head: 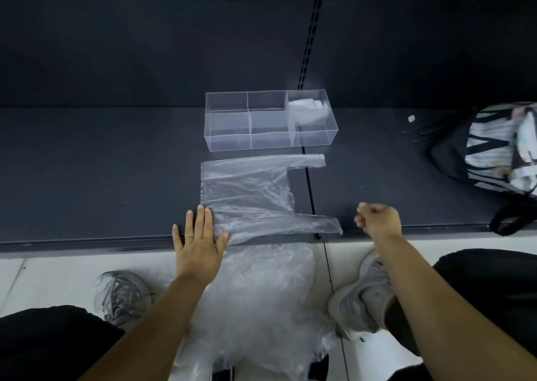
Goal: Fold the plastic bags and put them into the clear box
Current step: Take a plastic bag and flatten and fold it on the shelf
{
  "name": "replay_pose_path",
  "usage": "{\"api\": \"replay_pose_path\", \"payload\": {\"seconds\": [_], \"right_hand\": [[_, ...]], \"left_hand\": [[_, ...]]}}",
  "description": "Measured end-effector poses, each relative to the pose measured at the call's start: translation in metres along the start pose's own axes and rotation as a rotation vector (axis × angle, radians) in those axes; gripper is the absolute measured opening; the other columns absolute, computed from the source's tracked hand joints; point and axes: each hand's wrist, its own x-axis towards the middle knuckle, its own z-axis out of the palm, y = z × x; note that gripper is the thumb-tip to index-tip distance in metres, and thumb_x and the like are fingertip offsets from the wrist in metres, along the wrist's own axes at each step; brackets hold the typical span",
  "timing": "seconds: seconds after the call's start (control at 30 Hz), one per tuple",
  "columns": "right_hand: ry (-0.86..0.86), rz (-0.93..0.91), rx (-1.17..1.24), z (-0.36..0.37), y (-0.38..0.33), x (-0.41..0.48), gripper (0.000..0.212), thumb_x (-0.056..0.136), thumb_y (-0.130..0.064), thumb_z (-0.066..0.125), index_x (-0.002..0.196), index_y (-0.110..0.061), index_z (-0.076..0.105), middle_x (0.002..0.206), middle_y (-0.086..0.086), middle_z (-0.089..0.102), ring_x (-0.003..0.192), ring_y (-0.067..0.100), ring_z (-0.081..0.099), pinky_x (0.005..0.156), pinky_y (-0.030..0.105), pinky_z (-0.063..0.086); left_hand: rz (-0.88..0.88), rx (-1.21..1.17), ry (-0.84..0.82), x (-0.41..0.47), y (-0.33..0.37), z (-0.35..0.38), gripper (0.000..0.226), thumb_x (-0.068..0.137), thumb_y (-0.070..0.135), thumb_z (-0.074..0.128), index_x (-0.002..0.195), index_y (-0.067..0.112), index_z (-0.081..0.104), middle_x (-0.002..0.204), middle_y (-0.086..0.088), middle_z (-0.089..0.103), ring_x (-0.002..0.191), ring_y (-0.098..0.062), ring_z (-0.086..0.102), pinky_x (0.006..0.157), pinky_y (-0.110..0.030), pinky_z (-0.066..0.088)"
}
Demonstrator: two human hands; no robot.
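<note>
a dark shelf [101, 177] fills mid-frame. at bottom centre a heap of plastic bags [261, 308] lies on the pale floor. one plastic bag [247, 194] lies flat at the centre, handles pointing right. just above it stands the clear box [271, 141]. the left hand [199, 247], fingers straight and spread, presses the flat bag's lower left corner. the right hand [377, 220] is curled just right of the lower handle, apparently holding nothing. a folded bag [308, 110] sits in the box's right compartment.

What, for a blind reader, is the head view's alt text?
A left hand presses on a clear plastic bag spread on a dark shelf; the curled right hand hovers beside its handle. Behind, a clear box holds folded bags in its right compartment.
</note>
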Motion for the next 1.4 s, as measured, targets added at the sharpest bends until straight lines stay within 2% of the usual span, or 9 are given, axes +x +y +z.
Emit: {"api": "replay_pose_path", "payload": {"seconds": [0.17, 0.4, 0.73, 0.83, 1.0, 1.07, 1.13, 1.23, 1.4], "right_hand": [[-0.328, 0.436, 0.076, 0.01, 0.009, -0.019, 0.068, 0.093, -0.062, 0.04, 0.092, 0.003, 0.06, 0.085, 0.019, 0.069, 0.078, 0.03, 0.067, 0.064, 0.035, 0.052], [-0.337, 0.491, 0.623, 0.035, 0.01, -0.028, 0.012, 0.089, -0.018, 0.067, 0.081, -0.009, 0.062, 0.051, 0.0, 0.066, 0.041, 0.004, 0.059, 0.038, 0.012, 0.042], [0.019, 0.049, 0.31, 0.023, 0.015, -0.002, 0.018, 0.085, -0.014, 0.07, 0.069, -0.018, 0.065, 0.067, -0.003, 0.064, 0.061, 0.01, 0.056, 0.055, 0.017, 0.043], [0.132, 0.027, -0.002, 0.02, 0.02, 0.003, 0.026, 0.087, -0.018, 0.065, 0.062, -0.013, 0.059, 0.066, 0.001, 0.059, 0.073, 0.025, 0.059, 0.065, 0.025, 0.038], [0.334, 0.01, -0.297, 0.026, 0.014, -0.007, 0.029, 0.085, -0.021, 0.066, 0.104, -0.002, 0.057, 0.113, 0.023, 0.056, 0.107, 0.043, 0.054, 0.085, 0.044, 0.044], [0.442, -0.205, -0.324, 0.046, 0.0, -0.019, 0.033, 0.082, -0.015, 0.065, 0.113, -0.008, 0.056, 0.12, 0.022, 0.051, 0.111, 0.043, 0.049, 0.092, 0.048, 0.04], [0.331, -0.544, -0.336, 0.081, -0.019, -0.037, 0.034, 0.082, -0.007, 0.062, 0.116, -0.009, 0.059, 0.122, 0.018, 0.052, 0.112, 0.037, 0.049, 0.097, 0.041, 0.037], [-0.133, -0.913, -0.405, 0.144, -0.046, -0.067, 0.042, 0.094, -0.012, 0.05, 0.135, -0.009, 0.049, 0.143, 0.009, 0.045, 0.134, 0.024, 0.039, 0.114, 0.025, 0.02], [-0.339, -1.113, -0.681, 0.22, -0.065, -0.06, 0.055, 0.103, -0.037, 0.029, 0.152, -0.016, 0.019, 0.16, 0.002, 0.017, 0.148, 0.016, 0.007, 0.12, 0.032, -0.006]], "left_hand": [[0.006, 0.005, 0.017, 0.0, -0.001, 0.002, 0.072, 0.087, 0.062, -0.006, 0.145, 0.02, -0.017, 0.161, 0.003, -0.008, 0.147, -0.019, -0.012, 0.115, -0.048, -0.011], [0.02, 0.013, 0.006, -0.001, -0.001, -0.001, 0.076, 0.085, 0.065, -0.006, 0.146, 0.02, -0.016, 0.161, 0.003, -0.008, 0.147, -0.02, -0.013, 0.114, -0.046, -0.015], [0.008, 0.019, -0.021, -0.003, 0.004, -0.008, 0.081, 0.083, 0.064, -0.008, 0.151, 0.02, -0.009, 0.161, 0.002, -0.007, 0.147, -0.02, -0.012, 0.116, -0.048, -0.01], [0.008, 0.041, -0.037, -0.003, 0.005, -0.011, 0.08, 0.082, 0.064, -0.01, 0.15, 0.022, -0.012, 0.161, 0.003, -0.011, 0.147, -0.02, -0.015, 0.115, -0.048, -0.011], [-0.057, -0.176, 0.099, -0.001, 0.018, -0.023, 0.075, 0.092, 0.057, 0.005, 0.152, 0.015, 0.019, 0.161, -0.004, 0.01, 0.148, -0.022, 0.002, 0.118, -0.044, -0.004], [-0.033, -0.213, 0.202, 0.011, 0.028, -0.028, 0.059, 0.102, 0.043, 0.017, 0.149, 0.01, 0.027, 0.159, -0.006, 0.018, 0.147, -0.023, 0.011, 0.118, -0.042, -0.001], [0.042, -0.205, 0.243, 0.032, 0.039, -0.033, 0.052, 0.103, 0.032, 0.027, 0.149, 0.008, 0.027, 0.158, -0.007, 0.019, 0.147, -0.022, 0.012, 0.118, -0.04, -0.001], [0.106, -0.144, 0.175, 0.065, 0.047, -0.035, 0.055, 0.103, 0.031, 0.023, 0.152, 0.008, 0.01, 0.161, -0.006, 0.004, 0.148, -0.019, -0.001, 0.117, -0.037, -0.009], [0.189, 0.167, 0.029, 0.097, 0.035, -0.017, 0.077, 0.098, 0.046, 0.025, 0.147, 0.012, -0.023, 0.158, -0.008, -0.023, 0.144, -0.023, -0.023, 0.118, -0.043, -0.01]]}}
